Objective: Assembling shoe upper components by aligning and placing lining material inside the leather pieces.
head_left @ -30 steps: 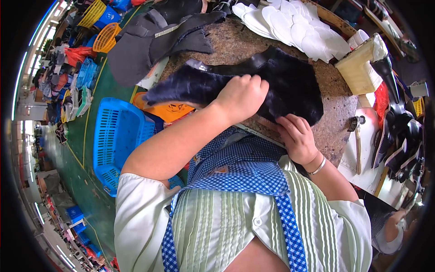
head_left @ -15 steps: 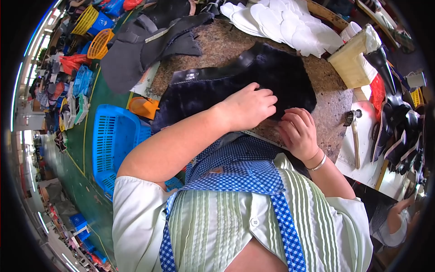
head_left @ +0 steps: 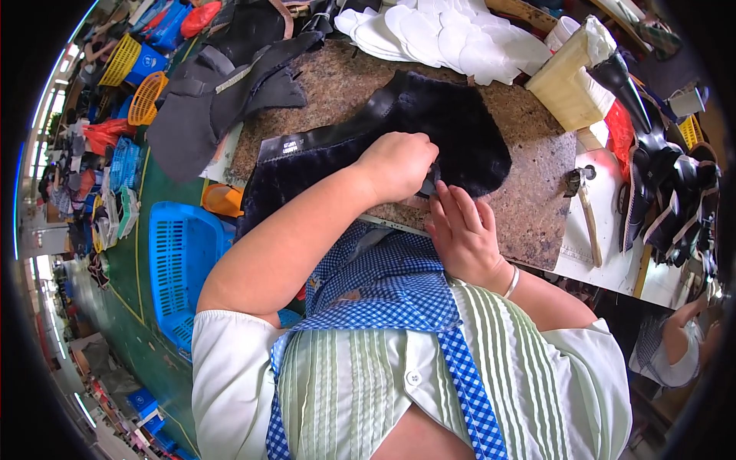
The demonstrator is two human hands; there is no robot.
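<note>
A black boot upper (head_left: 468, 130), with fuzzy pile facing up and a smooth strip along its far edge, lies on the speckled work surface (head_left: 537, 207). My left hand (head_left: 399, 165) is closed over its near edge, fingers curled together. A small dark fold of the edge shows just below those fingers; the fingertips themselves are partly hidden. Close by on the right, my right hand (head_left: 469, 236) has its fingers stretched out, the tips touching the near edge beside the fold.
Dark grey sheet pieces (head_left: 184, 126) lie at the far left, white cut pieces (head_left: 452, 38) at the back. On the right are a cream block (head_left: 567, 84), a hammer (head_left: 589, 218) and several black boots (head_left: 675, 199). A blue basket (head_left: 157, 261) stands at left.
My left hand has closed over the near edge, its fingers curling in. The right hand has come in to the left and straightened its fingers. The whole view has shifted slightly.
</note>
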